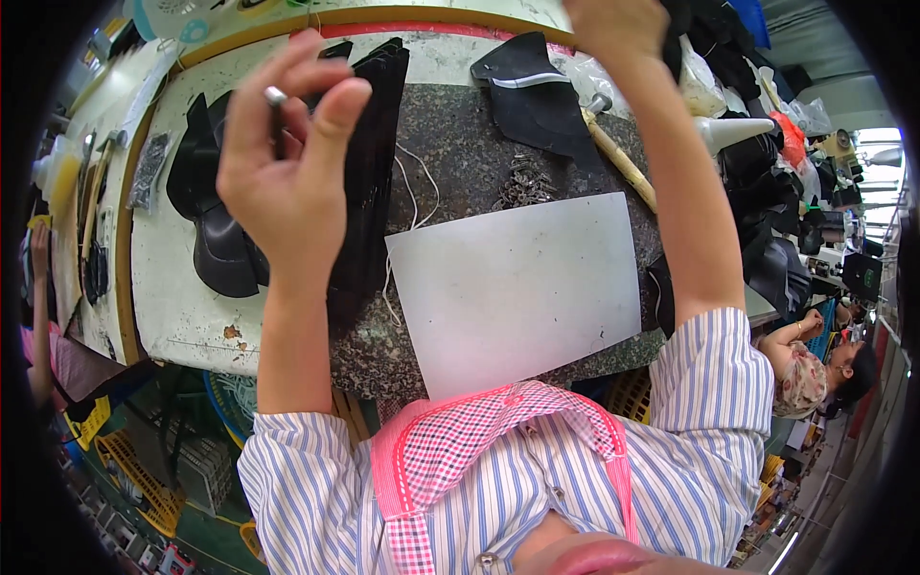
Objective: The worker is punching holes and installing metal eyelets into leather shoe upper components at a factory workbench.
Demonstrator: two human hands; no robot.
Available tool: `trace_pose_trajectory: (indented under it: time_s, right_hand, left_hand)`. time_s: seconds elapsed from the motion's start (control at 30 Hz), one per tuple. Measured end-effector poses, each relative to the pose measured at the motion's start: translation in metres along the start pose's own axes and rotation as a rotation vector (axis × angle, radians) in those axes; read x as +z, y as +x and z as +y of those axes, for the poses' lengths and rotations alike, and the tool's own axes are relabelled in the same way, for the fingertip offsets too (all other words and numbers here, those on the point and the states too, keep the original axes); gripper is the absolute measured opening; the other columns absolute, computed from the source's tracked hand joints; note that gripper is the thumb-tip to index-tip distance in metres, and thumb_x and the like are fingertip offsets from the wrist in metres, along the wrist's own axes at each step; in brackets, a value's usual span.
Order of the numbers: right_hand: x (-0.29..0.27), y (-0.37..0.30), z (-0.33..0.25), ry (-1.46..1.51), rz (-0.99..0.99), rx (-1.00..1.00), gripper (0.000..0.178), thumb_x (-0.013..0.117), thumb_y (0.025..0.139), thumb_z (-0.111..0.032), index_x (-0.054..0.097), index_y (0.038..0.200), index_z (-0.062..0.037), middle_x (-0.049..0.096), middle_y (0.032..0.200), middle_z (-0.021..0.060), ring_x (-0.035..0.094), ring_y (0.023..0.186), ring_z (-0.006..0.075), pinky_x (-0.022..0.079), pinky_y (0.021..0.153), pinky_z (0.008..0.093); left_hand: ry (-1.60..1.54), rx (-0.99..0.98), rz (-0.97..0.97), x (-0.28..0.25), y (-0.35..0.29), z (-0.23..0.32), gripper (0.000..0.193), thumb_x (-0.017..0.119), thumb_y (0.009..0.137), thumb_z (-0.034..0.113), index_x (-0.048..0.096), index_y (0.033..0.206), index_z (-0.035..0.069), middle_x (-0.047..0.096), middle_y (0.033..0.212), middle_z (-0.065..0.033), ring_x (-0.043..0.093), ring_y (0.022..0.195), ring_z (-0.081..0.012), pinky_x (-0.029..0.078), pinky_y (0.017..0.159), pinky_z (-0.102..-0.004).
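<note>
The silver-tipped rod (276,96) is in my left hand (292,182), to the left of the white sheet (517,292) and beyond its far left corner; my fingers curl about halfway round it. My right hand (618,29) is well past the sheet's far right corner, blurred and cut off by the edge of view, so I cannot tell how open it is or whether it holds anything. The speckled stone slab (455,125) lies under the sheet. Left of the sheet is a tall stack of black pieces (372,163), with curved black pieces (220,244) farther left. A flat black piece (541,115) lies beyond the sheet, and a wooden-handled hammer (623,161) rests by its far right corner. Small metal pieces (525,182) sit heaped just beyond its far edge, and a thin white cord (437,190) loops near its far left corner.
</note>
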State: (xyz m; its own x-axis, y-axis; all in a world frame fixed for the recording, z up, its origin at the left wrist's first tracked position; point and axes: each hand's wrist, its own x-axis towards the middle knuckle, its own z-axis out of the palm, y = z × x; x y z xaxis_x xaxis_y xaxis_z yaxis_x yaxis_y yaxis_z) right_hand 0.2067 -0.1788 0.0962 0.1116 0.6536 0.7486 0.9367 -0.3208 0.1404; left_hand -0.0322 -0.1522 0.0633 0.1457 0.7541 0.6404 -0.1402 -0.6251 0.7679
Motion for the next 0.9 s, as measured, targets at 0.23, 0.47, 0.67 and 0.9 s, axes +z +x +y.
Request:
trace_pose_trajectory:
  time_s: [0.23,0.47,0.67,0.9]
  right_hand:
    - [0.079,-0.073,-0.027,-0.053,-0.935,0.196,0.081,0.051,0.065,-0.067,0.048,0.107,0.0011,0.050,0.109,0.0212,0.047,0.101,0.0380,0.042,0.081,0.0427]
    - [0.078,-0.028,0.034,-0.039,-0.990,0.008,0.026,0.054,0.065,-0.008,0.062,0.090,-0.0054,0.058,0.093,0.0166,0.054,0.090,0.0307,0.044,0.077,0.0366]
    - [0.007,0.047,0.054,0.324,-0.542,0.081,0.017,0.053,0.058,-0.001,0.057,0.074,-0.0010,0.058,0.067,0.0147,0.057,0.067,0.0298,0.044,0.058,0.0325]
    - [0.098,-0.046,0.073,0.472,-0.259,-0.060,0.056,0.063,0.067,-0.025,0.043,0.118,-0.0130,0.044,0.116,0.0125,0.028,0.118,0.0309,0.025,0.092,0.0486]
  left_hand:
    - [0.197,-0.232,-0.024,-0.035,-0.041,-0.020,0.013,0.067,0.072,0.008,0.062,0.083,0.004,0.054,0.067,0.0037,0.038,0.054,-0.0010,0.027,0.046,-0.0142]
    - [0.925,-0.127,-0.081,-0.097,-0.029,-0.050,0.041,0.067,0.067,0.039,0.060,0.094,0.008,0.056,0.086,-0.0080,0.057,0.075,-0.0239,0.046,0.065,-0.0321]
    - [0.892,-0.323,-0.330,-0.099,-0.023,-0.071,0.063,0.066,0.062,0.050,0.055,0.107,0.007,0.054,0.097,-0.0139,0.054,0.086,-0.0297,0.044,0.074,-0.0360]
    - [0.844,-0.324,-0.614,-0.045,-0.002,-0.071,0.078,0.074,0.051,0.047,0.047,0.109,0.002,0.054,0.101,-0.0138,0.050,0.093,-0.0297,0.041,0.081,-0.0359]
